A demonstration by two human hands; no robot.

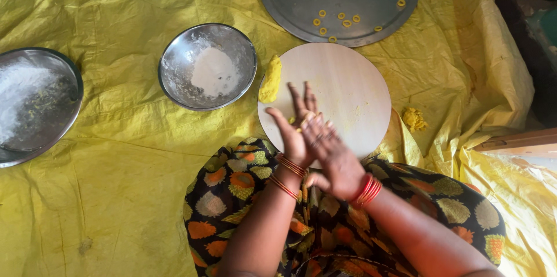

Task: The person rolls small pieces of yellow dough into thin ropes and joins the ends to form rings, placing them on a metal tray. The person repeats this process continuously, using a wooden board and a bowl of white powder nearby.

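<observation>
My left hand (295,128) and my right hand (331,158) are pressed palm to palm over the near edge of a round pale wooden board (348,88). A small bit of yellow dough shows between the palms. A lump of yellow dough (271,78) lies at the board's left edge. Red bangles sit on both wrists. A large round metal tray (360,4) beyond the board carries several small yellow dough rings.
A steel bowl (174,68) with white flour stands left of the board. A flour-dusted steel plate (64,120) lies at the far left. A crumbly yellow dough scrap (414,118) rests on the yellow plastic sheet (116,167). My patterned dark cloth covers my lap.
</observation>
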